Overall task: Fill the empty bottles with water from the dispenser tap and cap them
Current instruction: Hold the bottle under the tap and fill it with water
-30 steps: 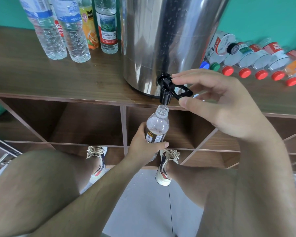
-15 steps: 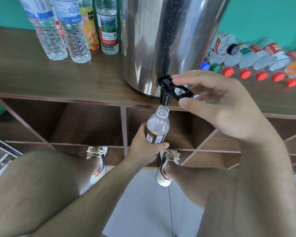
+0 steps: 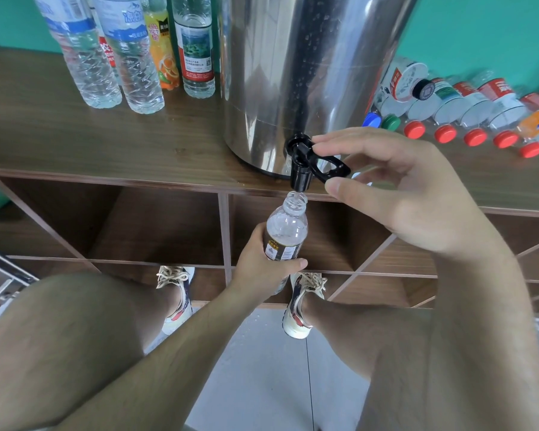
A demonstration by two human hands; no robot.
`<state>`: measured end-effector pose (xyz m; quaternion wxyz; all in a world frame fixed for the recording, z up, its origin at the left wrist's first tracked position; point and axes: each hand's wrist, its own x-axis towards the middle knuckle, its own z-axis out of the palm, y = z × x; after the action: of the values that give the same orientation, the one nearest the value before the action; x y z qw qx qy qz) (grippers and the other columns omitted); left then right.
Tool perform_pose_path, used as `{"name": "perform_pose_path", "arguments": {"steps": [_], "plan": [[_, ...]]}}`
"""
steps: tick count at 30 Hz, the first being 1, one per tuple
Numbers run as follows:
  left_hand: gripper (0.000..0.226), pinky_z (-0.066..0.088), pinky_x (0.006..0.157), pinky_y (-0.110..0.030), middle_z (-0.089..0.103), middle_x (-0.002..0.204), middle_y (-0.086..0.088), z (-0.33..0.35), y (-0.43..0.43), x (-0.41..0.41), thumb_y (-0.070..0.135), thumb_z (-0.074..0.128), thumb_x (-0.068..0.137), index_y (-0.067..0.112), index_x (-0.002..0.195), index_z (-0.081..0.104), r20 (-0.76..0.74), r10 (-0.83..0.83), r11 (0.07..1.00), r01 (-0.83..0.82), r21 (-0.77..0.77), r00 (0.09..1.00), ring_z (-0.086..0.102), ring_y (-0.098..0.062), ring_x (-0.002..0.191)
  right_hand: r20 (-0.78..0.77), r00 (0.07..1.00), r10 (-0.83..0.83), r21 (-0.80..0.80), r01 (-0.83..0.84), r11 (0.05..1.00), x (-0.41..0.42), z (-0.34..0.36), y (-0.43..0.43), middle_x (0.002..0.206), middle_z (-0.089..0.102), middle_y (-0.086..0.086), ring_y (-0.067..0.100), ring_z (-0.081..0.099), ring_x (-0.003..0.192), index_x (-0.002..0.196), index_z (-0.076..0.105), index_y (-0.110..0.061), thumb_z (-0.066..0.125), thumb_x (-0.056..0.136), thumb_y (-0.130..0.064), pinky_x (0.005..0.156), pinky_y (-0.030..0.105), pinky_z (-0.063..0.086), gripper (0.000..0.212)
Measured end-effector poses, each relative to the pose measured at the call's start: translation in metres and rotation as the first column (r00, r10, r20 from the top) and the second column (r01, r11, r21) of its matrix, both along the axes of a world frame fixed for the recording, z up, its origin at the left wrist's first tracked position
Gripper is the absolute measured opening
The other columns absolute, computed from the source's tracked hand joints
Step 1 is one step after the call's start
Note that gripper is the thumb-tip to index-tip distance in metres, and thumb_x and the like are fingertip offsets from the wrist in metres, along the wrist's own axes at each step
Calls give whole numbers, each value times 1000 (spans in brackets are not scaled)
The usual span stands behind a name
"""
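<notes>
Teal wall backed the wooden desk (image 3: pixel 75 141), where a steel dispenser (image 3: pixel 293 73) stood. Under its black tap (image 3: pixel 300 174), the left hand (image 3: pixel 259 265) gripped an uncapped bottle (image 3: pixel 287 231) upright, mouth just below the spout. The right hand (image 3: pixel 417 194) pinched the tap lever (image 3: pixel 332 169) between thumb and forefinger, other fingers loosely curled.

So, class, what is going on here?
A person's left hand grips a small clear plastic bottle, uncapped, its neck just under the black tap of a shiny steel dispenser. The right hand pinches the tap's black loop lever. Other bottles stand on the brown wooden counter to its left; capped bottles lie to its right.
</notes>
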<state>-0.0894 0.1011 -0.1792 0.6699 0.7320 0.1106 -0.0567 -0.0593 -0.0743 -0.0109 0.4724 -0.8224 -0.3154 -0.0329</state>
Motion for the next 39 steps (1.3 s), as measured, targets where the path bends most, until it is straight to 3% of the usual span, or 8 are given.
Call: {"name": "perform_pose_path", "arguments": {"steps": [6,14,19,27,35,39], "plan": [[75,45,61,0,61,110,24,-1,1,0,14,91,75,37,129,45,5,9,1000,-9,-13,1000,60,7,95,-12,1000,10,12,-10,1000,0,1,-1,128,71,-18,6,64,93,118,75,-25,77,89,-13,84,19,52,32],[75,43,60,1,58,105,28,-1,0,0,14,91,75,42,125,43,-1,5,1000,-5,-9,1000,57,23,87,5,1000,4,7,-5,1000,1,0,2,128,71,-16,8,65,97,116,75,-27,75,88,-17,83,18,51,30],[76,46,61,-2,58,111,26,0,0,1,16,91,75,41,129,42,0,4,1000,-4,-8,1000,58,6,97,5,1000,2,12,-2,1000,2,-1,2,128,71,-15,7,65,95,115,75,-24,75,87,-18,82,18,50,28],[76,46,64,-1,58,111,26,-2,0,0,14,90,75,41,126,42,15,3,1000,-3,-14,1000,59,6,98,-5,1000,0,22,1,1000,2,-1,2,127,71,-14,13,66,96,113,76,-24,76,87,-17,82,21,52,27],[78,48,67,-3,58,116,25,-2,0,1,16,91,75,40,130,42,6,6,1000,-6,-10,1000,58,3,103,8,1000,5,11,-5,1000,3,-2,1,128,71,-15,9,65,94,115,75,-23,76,87,-18,83,23,54,29],[80,49,79,-10,58,124,19,-3,0,1,18,91,75,37,136,42,-7,6,1000,-6,-7,1000,59,-5,110,-7,999,48,-3,-48,999,4,-2,-3,133,68,-12,16,68,101,119,74,-24,78,84,-15,87,28,56,36]]}}
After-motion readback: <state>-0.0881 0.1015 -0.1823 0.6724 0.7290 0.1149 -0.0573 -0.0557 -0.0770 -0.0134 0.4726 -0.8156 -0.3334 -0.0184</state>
